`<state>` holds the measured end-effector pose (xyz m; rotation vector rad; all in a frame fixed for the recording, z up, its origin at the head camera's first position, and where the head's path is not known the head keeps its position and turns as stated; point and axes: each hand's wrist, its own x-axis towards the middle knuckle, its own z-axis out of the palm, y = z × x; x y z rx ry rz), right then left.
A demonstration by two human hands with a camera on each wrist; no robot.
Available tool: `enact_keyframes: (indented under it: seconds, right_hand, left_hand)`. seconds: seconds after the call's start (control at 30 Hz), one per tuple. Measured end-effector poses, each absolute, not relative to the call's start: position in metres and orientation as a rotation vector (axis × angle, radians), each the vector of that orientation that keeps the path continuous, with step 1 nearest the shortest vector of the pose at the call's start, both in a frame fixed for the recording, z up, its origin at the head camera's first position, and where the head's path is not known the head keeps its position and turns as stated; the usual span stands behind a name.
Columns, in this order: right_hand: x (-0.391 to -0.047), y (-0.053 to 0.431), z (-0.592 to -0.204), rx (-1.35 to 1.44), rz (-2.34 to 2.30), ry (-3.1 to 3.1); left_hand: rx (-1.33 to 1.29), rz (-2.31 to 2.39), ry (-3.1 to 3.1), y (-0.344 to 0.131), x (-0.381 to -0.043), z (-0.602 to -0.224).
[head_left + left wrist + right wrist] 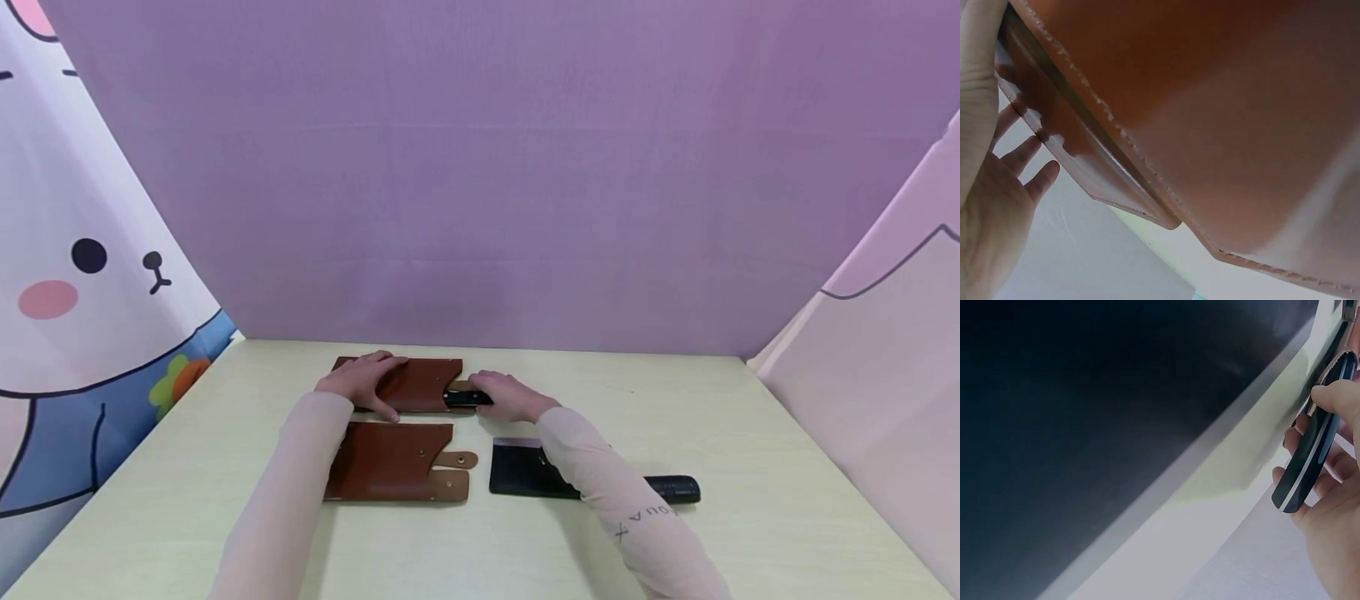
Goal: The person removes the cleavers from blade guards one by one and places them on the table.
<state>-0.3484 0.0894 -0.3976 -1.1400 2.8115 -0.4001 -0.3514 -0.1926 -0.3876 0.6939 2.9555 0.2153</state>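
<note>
My left hand (365, 382) holds the left end of the far brown leather sheath (423, 382), thumb at its near edge, other fingers toward its far edge. From the sheath's right end sticks a black knife handle (467, 398), which my right hand (513, 395) grips. In the right wrist view the thumb lies along the riveted-looking black handle (1310, 456), with fingers curled beneath it; the blade is hidden in the leather. A second brown sheath (393, 461) with a snap strap lies nearer, in front of the first.
A cleaver with a dark blade (521, 471) and a black handle (675, 489) lies at front right, partly under my right forearm. All lie on a pale wooden table (750, 433). Purple cloth (525, 208) hangs behind, with a cartoon-printed cloth (97, 350) on the left.
</note>
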Motion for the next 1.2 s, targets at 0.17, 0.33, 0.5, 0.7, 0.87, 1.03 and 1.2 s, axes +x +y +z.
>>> enact_keyframes:
  seconds: [0.17,0.33,0.5,0.7,0.87,1.03,1.2]
  right_hand:
    - [-0.3468,0.0892,-0.3969,-1.127,-0.426,2.800]
    - [-0.3459,0.0901,-0.3972,-1.136,-0.429,2.796]
    - [-0.3457,0.0919,-0.3971,-1.145,-0.460,2.790]
    - [-0.3453,0.0943,-0.3971,-1.164,-0.484,2.790]
    - [-0.3437,0.0953,-0.3963,-1.157,-0.485,2.801]
    - [-0.3428,0.0956,-0.3947,-1.136,-0.504,2.808]
    - [-0.3432,0.0963,-0.3934,-1.148,-0.518,2.813]
  left_hand:
    - [0.738,0.213,2.970,-0.1937,-0.3549,-0.3913]
    - [0.771,0.224,2.983,-0.1943,-0.3551,-0.3929]
    - [0.792,0.254,2.987,-0.1933,-0.3539,-0.3924]
    - [0.780,0.246,2.995,-0.1919,-0.3550,-0.3911]
    - [0.775,0.249,3.003,-0.1915,-0.3548,-0.3906]
    - [0.805,0.244,3.016,-0.1912,-0.3540,-0.3893]
    - [0.823,0.242,3.023,-0.1917,-0.3537,-0.3876]
